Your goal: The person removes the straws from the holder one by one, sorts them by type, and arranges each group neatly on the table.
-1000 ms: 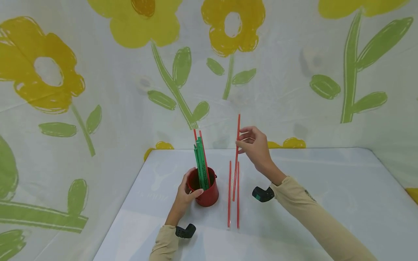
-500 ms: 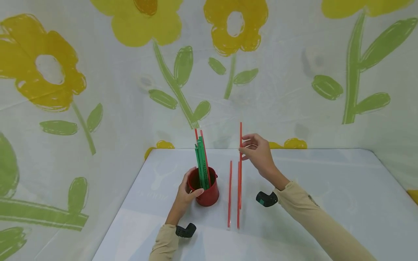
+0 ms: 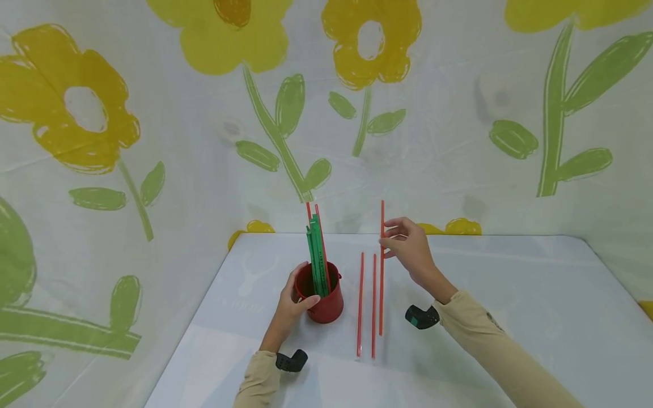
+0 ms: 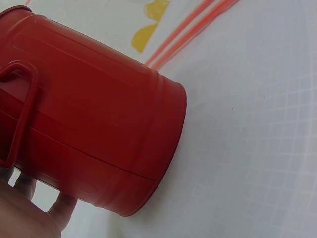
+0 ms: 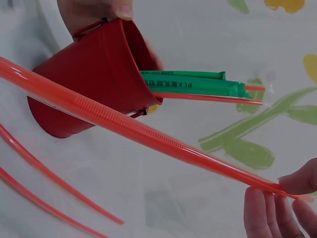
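A small red metal bucket point(image 3: 329, 309) with side handles stands on the table, and my left hand point(image 3: 288, 309) holds its left side, thumb at the rim and fingers round the wall. Several green paper-wrapped straws point(image 5: 183, 85) and a couple of red straws point(image 5: 213, 98) lean inside it, poking out of the top. My right hand point(image 3: 412, 252) pinches one red straw point(image 3: 381, 300), in what looks like a clear wrapper, near its upper part. It is held nearly upright, right of the bucket. In the right wrist view, thumb and fingers meet near one end of this straw point(image 5: 148, 136).
Two more red straws, a left one point(image 3: 360, 306) and a right one point(image 3: 374, 317), lie side by side on the white table point(image 3: 490, 294) between bucket and held straw. A white curtain point(image 3: 433, 170) printed with yellow flowers surrounds the table's back and sides.
My right hand has moved down and slightly right with the red straw, from over the two lying straws to just right of them. The left hand and bucket have stayed in place.
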A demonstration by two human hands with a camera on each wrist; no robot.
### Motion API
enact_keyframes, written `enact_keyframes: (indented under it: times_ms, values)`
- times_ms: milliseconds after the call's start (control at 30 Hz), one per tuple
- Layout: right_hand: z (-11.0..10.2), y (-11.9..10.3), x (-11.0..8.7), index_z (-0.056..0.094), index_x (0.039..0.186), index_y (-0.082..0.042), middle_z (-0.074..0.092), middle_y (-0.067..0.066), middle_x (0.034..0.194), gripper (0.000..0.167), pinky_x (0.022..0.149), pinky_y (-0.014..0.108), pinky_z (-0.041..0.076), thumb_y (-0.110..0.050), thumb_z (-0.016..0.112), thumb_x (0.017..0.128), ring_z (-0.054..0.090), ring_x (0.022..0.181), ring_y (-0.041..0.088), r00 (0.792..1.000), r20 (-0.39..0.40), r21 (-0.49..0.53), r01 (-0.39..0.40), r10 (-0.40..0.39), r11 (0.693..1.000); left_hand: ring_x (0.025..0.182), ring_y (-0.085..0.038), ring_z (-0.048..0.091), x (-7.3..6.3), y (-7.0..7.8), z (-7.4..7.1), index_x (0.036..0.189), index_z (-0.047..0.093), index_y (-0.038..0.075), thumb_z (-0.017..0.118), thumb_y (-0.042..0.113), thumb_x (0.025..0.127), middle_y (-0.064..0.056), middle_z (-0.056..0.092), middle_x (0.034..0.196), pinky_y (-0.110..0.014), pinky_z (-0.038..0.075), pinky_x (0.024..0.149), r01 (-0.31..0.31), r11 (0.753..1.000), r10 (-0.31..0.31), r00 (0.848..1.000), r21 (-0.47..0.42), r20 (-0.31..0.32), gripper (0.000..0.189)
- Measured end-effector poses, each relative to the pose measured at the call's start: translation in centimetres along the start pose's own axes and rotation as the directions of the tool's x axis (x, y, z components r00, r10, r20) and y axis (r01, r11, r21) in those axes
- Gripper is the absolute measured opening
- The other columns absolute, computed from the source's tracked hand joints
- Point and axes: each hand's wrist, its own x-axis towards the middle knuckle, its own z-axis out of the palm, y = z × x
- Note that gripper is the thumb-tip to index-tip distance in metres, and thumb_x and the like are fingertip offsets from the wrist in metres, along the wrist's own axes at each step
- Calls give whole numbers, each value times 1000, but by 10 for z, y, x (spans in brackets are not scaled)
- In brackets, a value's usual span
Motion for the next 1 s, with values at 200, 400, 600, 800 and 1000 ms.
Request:
enact_keyframes:
  times_ms: [200, 400, 600, 800, 1000]
  values:
    - [-1, 7, -1, 53, 118, 0, 57, 18, 100, 32, 66, 34, 56, -7, 63, 89, 65, 82, 27, 999, 3, -11, -38, 38, 999, 129, -26, 36, 1, 0, -1, 148, 25, 19, 65, 17, 86, -4, 40, 142, -40, 44, 96, 7, 1000, -7, 1000, -7, 16, 74]
    - [-1, 17, -2, 52, 119, -1, 57, 17, 101, 33, 67, 33, 56, -8, 62, 89, 65, 82, 27, 998, 1, -24, -69, 69, 997, 130, -28, 35, 1, 2, -2, 149, 23, 16, 64, 10, 86, -6, 39, 143, -42, 42, 98, 52, 999, -51, 998, -12, 21, 75]
    - [-1, 25, -3, 52, 120, -1, 57, 17, 102, 34, 68, 34, 56, -10, 63, 89, 64, 82, 26, 993, 3, -28, -120, 120, 992, 130, -28, 34, 1, 4, -1, 149, 22, 13, 63, 9, 86, -7, 38, 143, -41, 43, 98, 50, 999, -49, 998, -9, 31, 76]
    - [-1, 31, -4, 52, 120, -1, 57, 17, 100, 34, 69, 35, 56, -9, 62, 89, 64, 80, 25, 989, -3, -38, -149, 149, 988, 130, -26, 35, 0, 3, 0, 147, 27, 21, 66, 15, 85, -3, 41, 141, -41, 43, 97, 26, 1000, -26, 1000, -10, 14, 73]
    - [-2, 37, -3, 51, 120, 1, 57, 18, 99, 35, 67, 35, 56, -8, 63, 88, 64, 78, 24, 987, 12, -34, -162, 163, 986, 129, -26, 35, 0, 2, 0, 148, 26, 20, 64, 12, 86, -4, 40, 142, -42, 43, 98, 13, 999, -13, 1000, -33, 13, 74]
